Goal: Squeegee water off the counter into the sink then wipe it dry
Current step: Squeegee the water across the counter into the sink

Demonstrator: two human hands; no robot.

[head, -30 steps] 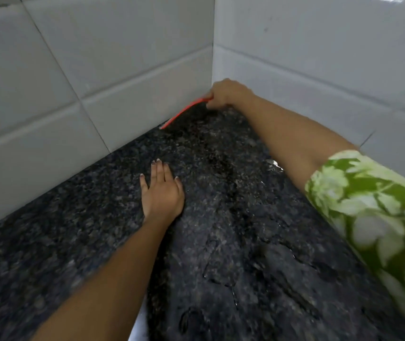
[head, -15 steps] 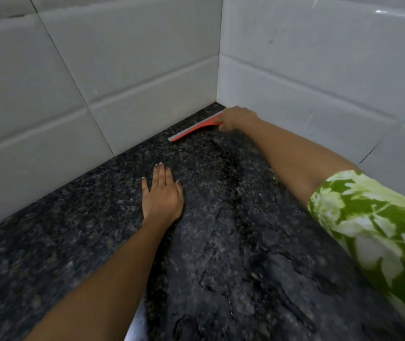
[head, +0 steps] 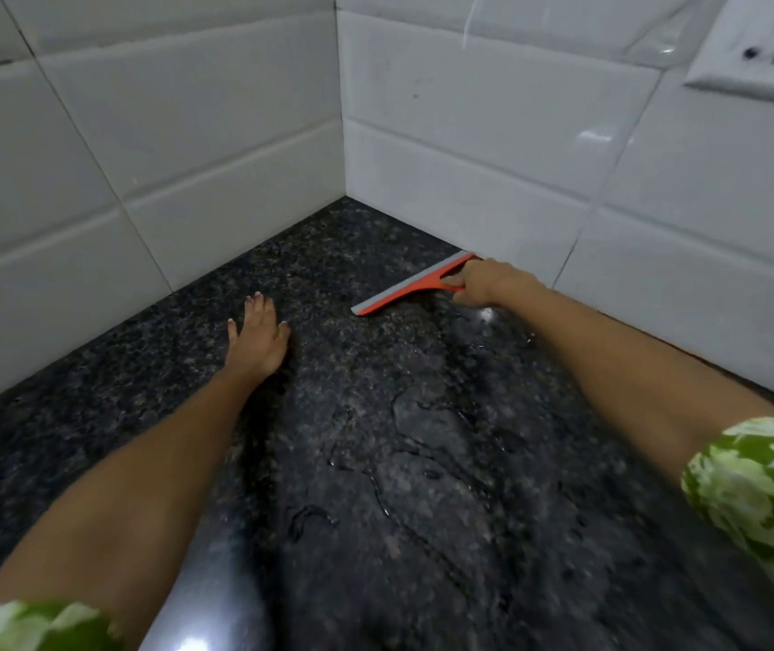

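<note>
In front of me two walls of large white glossy tiles [head: 215, 133] meet in a corner. On the wall at my right, high up, I see a white socket plate [head: 765, 49]. Light reflects softly on the tiles.

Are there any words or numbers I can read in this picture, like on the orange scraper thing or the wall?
None: no words, numbers or brand marks can be read anywhere.
Orange squeegee, held by the right hand: no print shows.
White wall socket: only plug holes, no label.
White wall tiles and dark granite counter: plain, no writing.
</note>
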